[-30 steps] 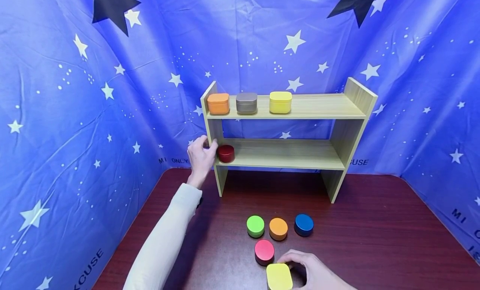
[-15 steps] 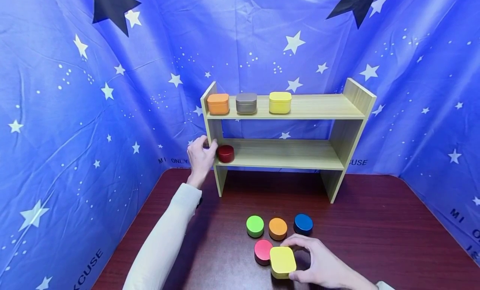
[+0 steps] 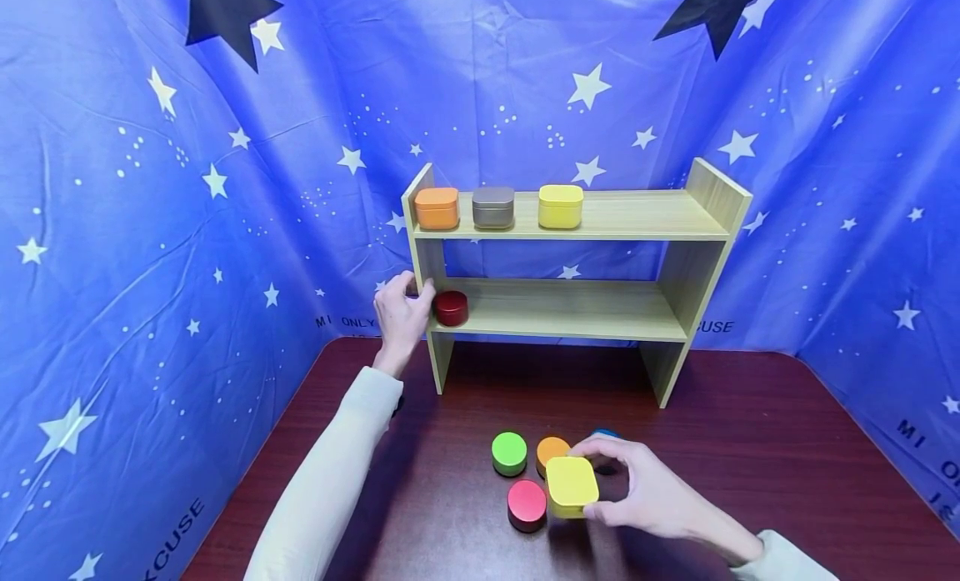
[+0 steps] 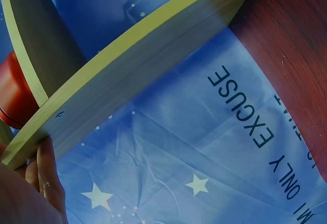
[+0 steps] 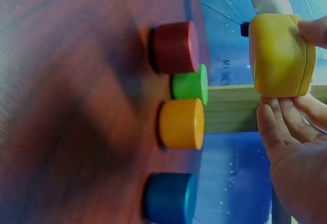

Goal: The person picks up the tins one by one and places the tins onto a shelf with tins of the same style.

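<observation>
Fingers [image 3: 600, 511] pinching yellow tin [image 3: 572, 486], dark wooden table [image 3: 750, 448], starry blue backdrop [image 3: 150, 189]

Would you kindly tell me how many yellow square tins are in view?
2: one yellow tin stands on the shelf's top board; the other yellow tin is held by the right hand above the table.

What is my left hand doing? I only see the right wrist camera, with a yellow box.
Observer: Your left hand grips the left side panel of the wooden shelf.
Operator: Anything on that shelf?
Observer: A dark red round tin sits on the lower board, beside your thumb.
Operator: And up top?
Observer: Three square tins: orange, grey and yellow.
</observation>
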`<state>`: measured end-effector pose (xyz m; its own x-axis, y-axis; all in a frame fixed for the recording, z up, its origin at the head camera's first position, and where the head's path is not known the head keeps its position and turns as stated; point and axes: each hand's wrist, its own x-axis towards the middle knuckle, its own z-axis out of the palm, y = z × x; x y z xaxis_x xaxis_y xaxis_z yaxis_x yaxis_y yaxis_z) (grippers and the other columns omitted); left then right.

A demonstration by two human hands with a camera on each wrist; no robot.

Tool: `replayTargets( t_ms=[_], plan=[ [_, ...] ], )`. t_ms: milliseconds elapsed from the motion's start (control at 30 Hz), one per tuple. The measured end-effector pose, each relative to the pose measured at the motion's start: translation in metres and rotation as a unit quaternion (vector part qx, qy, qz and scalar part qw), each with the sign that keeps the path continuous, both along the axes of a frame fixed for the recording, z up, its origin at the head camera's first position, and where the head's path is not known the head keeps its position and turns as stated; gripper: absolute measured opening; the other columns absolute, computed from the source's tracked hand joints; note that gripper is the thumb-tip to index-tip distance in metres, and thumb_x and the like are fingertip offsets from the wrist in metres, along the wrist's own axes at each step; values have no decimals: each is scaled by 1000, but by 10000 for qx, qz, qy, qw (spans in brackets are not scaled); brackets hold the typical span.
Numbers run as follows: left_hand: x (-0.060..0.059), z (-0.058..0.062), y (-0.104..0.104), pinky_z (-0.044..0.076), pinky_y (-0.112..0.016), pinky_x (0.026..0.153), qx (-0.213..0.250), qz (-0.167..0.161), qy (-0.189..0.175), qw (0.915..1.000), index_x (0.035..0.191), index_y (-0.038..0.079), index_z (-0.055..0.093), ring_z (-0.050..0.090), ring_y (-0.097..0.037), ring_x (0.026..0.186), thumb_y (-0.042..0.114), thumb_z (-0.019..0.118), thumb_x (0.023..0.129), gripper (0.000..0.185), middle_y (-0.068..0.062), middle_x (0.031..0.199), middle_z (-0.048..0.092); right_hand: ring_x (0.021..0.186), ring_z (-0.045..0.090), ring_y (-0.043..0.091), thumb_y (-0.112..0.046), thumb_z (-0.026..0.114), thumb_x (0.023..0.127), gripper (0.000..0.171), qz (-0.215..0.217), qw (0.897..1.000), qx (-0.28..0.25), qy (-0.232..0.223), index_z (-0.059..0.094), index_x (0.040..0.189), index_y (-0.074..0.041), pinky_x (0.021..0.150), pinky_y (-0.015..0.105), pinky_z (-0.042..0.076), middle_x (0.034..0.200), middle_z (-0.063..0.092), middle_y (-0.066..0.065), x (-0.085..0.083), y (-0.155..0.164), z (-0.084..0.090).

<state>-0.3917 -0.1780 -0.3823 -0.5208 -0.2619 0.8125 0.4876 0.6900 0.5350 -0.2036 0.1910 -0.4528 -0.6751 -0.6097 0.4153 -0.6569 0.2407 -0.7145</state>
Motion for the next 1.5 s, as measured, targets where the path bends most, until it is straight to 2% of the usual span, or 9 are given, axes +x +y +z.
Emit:
replayTargets(
  t_ms=[300, 500, 800, 967, 1133, 1400, 1500],
  plan=[
    [1, 0, 1, 42, -46, 66, -27, -33, -24, 10000, 70, 2, 58, 58, -41, 64, 18, 75, 89, 31, -18, 66, 59, 99, 70, 10, -2, 84, 82, 53, 182, 9991, -277, -270, 69, 132, -13, 75, 27, 61, 115, 73, 2, -12, 7, 18],
    [1, 0, 1, 45, -50, 67, -47, -31, -83, 10000, 72, 1, 61, 61, -42, 65, 19, 76, 90, 29, -20, 68, 63, 99, 71, 10, 0, 83, 82, 55, 131, 9991, -279, -301, 68, 133, -10, 80, 29, 61, 114, 74, 2, -20, 12, 27],
    [0, -1, 1, 44, -49, 66, -1, -11, 2, 10000, 71, 2, 61, 60, -41, 64, 18, 76, 89, 28, -18, 67, 62, 101, 71, 9, -1, 84, 81, 53, -149, 9997, -170, 64, 71, 131, -14, 92, 24, 53, 113, 76, -3, -27, 17, 42],
    [0, -1, 2, 44, -48, 66, 52, -31, -3, 10000, 71, 2, 61, 61, -41, 64, 18, 75, 89, 29, -18, 67, 62, 102, 71, 7, 2, 83, 82, 53, -142, 9997, -199, 24, 70, 133, -9, 93, 21, 53, 113, 76, -4, -34, 23, 55],
    [1, -1, 2, 44, -48, 67, 61, -53, -13, 10000, 71, 2, 61, 61, -41, 65, 18, 75, 90, 28, -19, 67, 63, 99, 72, 5, 5, 82, 84, 54, -164, 9997, -195, 48, 68, 135, -4, 81, 22, 56, 110, 77, -7, -43, 33, 77],
    [3, 1, 1, 48, -55, 70, 35, -19, -63, 10000, 76, 0, 66, 65, -44, 69, 19, 75, 89, 25, -22, 72, 69, 89, 70, 6, 3, 82, 86, 51, -681, 9976, 94, 120, 68, 135, -4, 62, 27, 57, 104, 75, -13, -55, 44, 110],
    [3, 1, 1, 49, -56, 71, 32, -40, -117, 9999, 76, 0, 66, 66, -45, 70, 20, 75, 90, 25, -22, 74, 70, 90, 71, 6, 2, 82, 87, 51, -792, 9965, 166, 206, 68, 135, -3, 67, 25, 58, 105, 75, -13, -59, 45, 119]
  ],
)
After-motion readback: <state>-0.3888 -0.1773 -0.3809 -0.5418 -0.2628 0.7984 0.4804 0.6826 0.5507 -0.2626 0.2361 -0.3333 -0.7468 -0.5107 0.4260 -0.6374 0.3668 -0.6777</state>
